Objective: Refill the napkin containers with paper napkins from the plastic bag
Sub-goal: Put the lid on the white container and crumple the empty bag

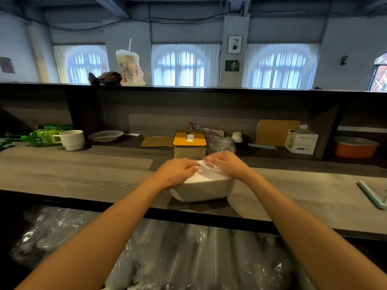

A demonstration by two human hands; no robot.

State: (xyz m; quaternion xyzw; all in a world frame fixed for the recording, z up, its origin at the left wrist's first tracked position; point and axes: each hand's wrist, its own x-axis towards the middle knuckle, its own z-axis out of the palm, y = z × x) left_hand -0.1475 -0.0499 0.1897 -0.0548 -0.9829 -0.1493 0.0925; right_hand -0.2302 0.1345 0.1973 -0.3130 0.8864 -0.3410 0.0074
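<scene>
Dead ahead on the table (pixel 83 176) sits the white napkin container (pixel 202 190), long axis left-right. Both hands — left (pixel 178 171), right (pixel 227 164) — press flat, fingers straight, on the napkins (pixel 209 174) at its top, equally near.

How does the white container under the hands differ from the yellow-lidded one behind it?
The white container is open-topped, with napkins showing; the yellow-lidded container is closed. The white one is low, rounded and opaque; the yellow-lidded one stands taller, boxy, with see-through walls. Both sit on the wooden counter.
</scene>
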